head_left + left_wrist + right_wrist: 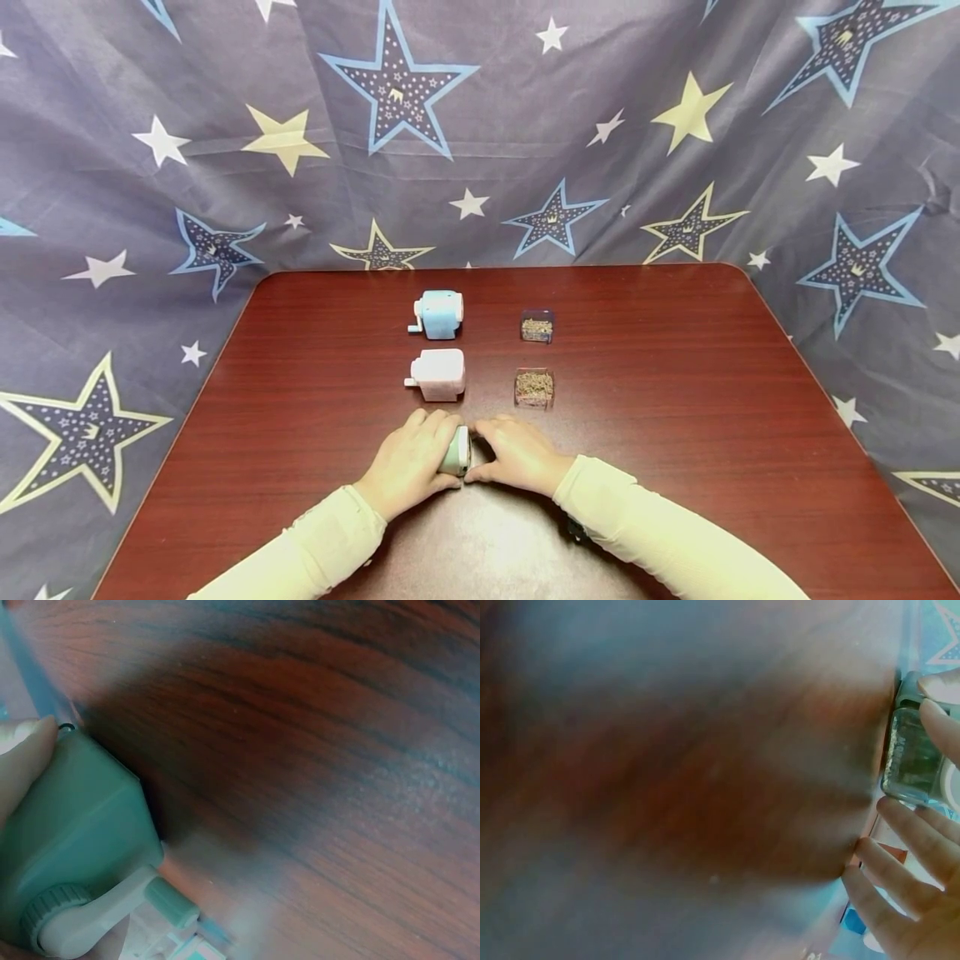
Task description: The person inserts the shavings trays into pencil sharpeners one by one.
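A green pencil sharpener (454, 452) with a white front stands on the table near the front middle. My left hand (411, 460) grips its body from the left. In the left wrist view, the sharpener's green body (82, 817) and crank (112, 911) show beside the thumb. My right hand (519, 454) is at the front face, thumb and index finger on opposite sides of the clear drawer (915, 754), pinching it. That drawer appears to sit in the sharpener, with dark contents behind its clear wall. The other right fingers (889, 877) are spread.
Behind the hands stand a pink pencil sharpener (441, 375) and, farther back, a blue one (441, 315). To their right lie two clear drawers, the nearer (534, 388) and the farther (537, 327), both holding shavings. A star-patterned cloth (465, 167) hangs behind the table (675, 375).
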Action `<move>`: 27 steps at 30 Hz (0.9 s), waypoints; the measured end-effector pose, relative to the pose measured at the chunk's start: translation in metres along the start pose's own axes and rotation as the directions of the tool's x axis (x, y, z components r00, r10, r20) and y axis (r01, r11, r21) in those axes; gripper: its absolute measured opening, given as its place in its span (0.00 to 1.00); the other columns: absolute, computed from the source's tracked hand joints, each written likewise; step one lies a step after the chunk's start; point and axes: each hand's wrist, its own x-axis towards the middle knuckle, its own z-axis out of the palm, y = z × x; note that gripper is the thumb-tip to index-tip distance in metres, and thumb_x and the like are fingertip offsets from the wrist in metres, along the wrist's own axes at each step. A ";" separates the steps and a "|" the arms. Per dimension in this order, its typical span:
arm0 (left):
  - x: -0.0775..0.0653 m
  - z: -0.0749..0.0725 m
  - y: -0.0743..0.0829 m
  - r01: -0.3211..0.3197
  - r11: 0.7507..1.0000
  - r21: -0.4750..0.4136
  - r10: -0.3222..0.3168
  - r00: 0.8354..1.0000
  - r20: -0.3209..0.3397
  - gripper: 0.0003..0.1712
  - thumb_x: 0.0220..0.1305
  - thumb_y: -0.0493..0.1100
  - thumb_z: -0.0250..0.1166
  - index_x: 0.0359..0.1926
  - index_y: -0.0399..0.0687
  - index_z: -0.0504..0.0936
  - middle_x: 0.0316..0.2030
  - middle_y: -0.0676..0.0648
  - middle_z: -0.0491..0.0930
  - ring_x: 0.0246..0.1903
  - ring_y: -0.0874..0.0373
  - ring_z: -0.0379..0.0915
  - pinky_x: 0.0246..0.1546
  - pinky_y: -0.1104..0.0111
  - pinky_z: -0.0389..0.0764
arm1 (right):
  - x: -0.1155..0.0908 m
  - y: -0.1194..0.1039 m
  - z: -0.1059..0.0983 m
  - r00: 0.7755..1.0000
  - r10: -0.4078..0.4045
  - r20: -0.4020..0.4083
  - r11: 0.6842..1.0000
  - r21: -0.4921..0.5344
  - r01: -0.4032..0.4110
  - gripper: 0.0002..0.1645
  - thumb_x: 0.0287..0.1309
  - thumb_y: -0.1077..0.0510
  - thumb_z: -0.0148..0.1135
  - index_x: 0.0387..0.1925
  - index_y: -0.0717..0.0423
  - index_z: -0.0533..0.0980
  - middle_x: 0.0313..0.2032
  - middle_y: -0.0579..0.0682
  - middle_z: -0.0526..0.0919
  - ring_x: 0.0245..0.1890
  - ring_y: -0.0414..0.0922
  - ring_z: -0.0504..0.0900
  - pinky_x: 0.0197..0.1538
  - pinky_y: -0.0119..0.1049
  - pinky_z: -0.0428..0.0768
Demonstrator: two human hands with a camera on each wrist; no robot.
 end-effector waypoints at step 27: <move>0.001 0.000 -0.001 -0.005 1.000 -0.001 0.005 1.000 0.012 0.46 0.33 0.61 0.81 0.53 0.46 0.74 0.44 0.49 0.77 0.39 0.53 0.70 0.33 0.63 0.80 | 0.003 -0.003 0.003 1.000 0.006 -0.007 0.999 0.035 -0.006 0.33 0.45 0.39 0.76 0.47 0.54 0.77 0.42 0.49 0.85 0.43 0.45 0.82 0.45 0.40 0.81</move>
